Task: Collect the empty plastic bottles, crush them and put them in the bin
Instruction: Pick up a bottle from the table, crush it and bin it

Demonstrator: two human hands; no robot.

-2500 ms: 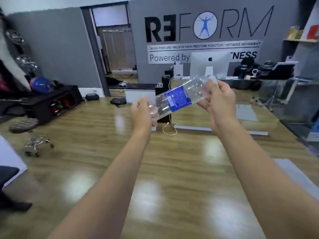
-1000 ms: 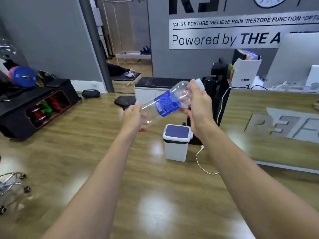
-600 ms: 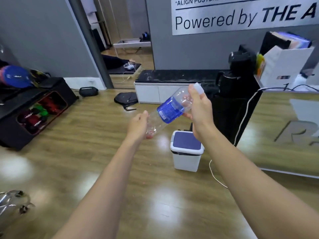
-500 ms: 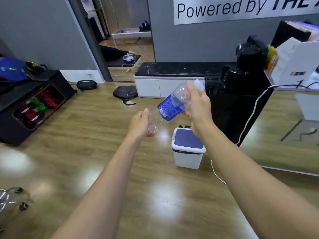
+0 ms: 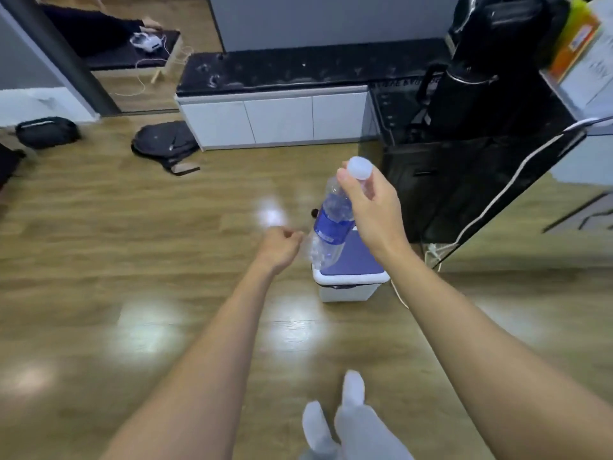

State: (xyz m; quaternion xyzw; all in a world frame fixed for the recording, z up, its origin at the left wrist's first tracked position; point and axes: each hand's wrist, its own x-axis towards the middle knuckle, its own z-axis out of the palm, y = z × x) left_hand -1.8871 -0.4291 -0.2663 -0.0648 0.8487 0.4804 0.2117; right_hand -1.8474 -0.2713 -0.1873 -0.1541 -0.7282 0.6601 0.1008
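Observation:
A clear plastic bottle [image 5: 331, 224] with a blue label and a pale cap hangs almost upright, cap up, directly above the bin. My right hand [image 5: 371, 207] grips it around the neck and shoulder. My left hand [image 5: 282, 249] is curled at the bottle's crumpled bottom end, fingers touching it. The small white bin [image 5: 348, 287] with a blue-purple closed lid stands on the wooden floor just below and behind the bottle.
A black stand with a dark appliance [image 5: 464, 111] rises right of the bin, a white cable [image 5: 497, 200] running down it. A low white cabinet [image 5: 278, 117] lies behind. A black backpack [image 5: 166, 147] and small bag [image 5: 46, 132] sit on the floor left. My socked feet [image 5: 345, 423] show below.
I have walked up to the bin and look down on it. The bottle has swung from slanted to nearly upright over the lid, and its lower end looks more crumpled.

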